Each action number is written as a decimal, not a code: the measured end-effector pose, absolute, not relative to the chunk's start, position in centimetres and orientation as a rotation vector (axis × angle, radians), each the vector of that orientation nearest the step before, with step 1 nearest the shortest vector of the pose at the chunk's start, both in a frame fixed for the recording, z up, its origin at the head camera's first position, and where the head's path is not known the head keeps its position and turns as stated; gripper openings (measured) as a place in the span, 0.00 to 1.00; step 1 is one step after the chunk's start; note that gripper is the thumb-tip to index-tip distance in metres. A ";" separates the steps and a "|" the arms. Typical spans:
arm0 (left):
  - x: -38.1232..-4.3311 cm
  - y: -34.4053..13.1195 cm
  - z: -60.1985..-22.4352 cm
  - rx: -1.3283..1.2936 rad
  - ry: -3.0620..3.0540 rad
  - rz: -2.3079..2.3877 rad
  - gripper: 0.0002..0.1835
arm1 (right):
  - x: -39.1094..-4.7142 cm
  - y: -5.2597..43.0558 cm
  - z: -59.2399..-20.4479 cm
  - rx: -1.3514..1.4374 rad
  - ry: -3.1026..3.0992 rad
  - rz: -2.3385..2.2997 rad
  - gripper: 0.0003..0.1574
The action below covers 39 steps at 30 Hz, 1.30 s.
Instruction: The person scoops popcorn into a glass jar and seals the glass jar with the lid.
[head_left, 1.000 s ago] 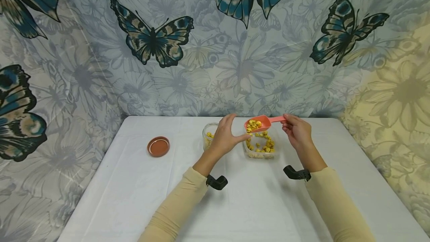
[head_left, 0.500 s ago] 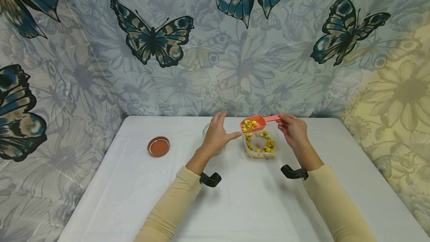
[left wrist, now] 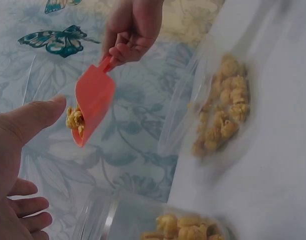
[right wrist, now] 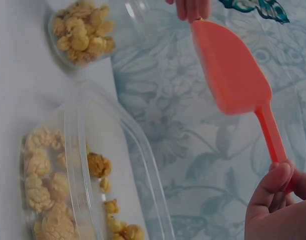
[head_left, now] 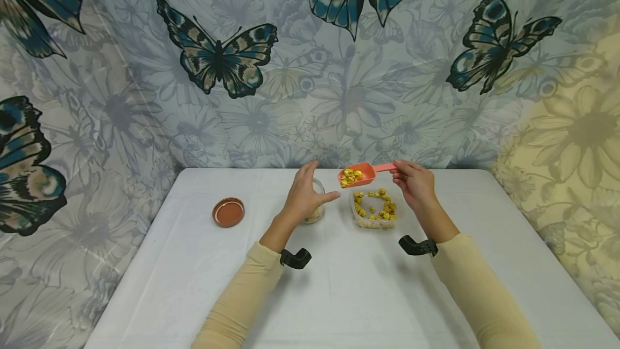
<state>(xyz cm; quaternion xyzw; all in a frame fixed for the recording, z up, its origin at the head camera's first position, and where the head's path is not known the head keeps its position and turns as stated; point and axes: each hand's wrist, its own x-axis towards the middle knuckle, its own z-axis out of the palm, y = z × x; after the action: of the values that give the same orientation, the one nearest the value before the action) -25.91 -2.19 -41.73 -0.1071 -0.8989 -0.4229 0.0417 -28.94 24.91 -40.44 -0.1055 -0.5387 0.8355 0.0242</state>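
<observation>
Head view: pinching the orange scoop [head_left: 366,173] by its handle in the right hand [head_left: 414,179], holding it aloft between the clear jar [head_left: 317,186] and the plastic tub [head_left: 375,223], with popcorn [head_left: 351,177] gathered near the lip; spreading the left hand [head_left: 301,195] near the jar, gripping nothing. Could spill popcorn by dipping the lip too soon or bumping the left hand; could also topple the jar by sweeping that hand sideways.

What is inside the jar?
Popcorn sits in the bottom of the jar; outer pieces hide those deeper in. In the head view, the left hand covers much of the jar.
</observation>
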 end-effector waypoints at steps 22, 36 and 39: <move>-26.2 -5.0 -43.8 -0.180 -2.782 -1.349 0.55 | -29.3 22.5 -40.9 -0.299 -1.729 2.601 0.03; -26.4 -5.9 -45.8 -0.138 -2.753 -1.391 0.57 | -29.5 21.5 -41.4 -0.349 -1.779 2.606 0.02; -26.4 -5.9 -46.2 -0.119 -2.760 -1.406 0.57 | -29.5 21.4 -41.4 -0.338 -1.767 2.618 0.04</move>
<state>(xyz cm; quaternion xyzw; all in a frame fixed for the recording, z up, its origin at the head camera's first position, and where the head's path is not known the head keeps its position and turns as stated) -26.43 -5.90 -46.17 -0.0385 -0.8902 -0.4534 0.0209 -29.51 21.36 -41.44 -0.1064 -0.5562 0.8240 -0.0176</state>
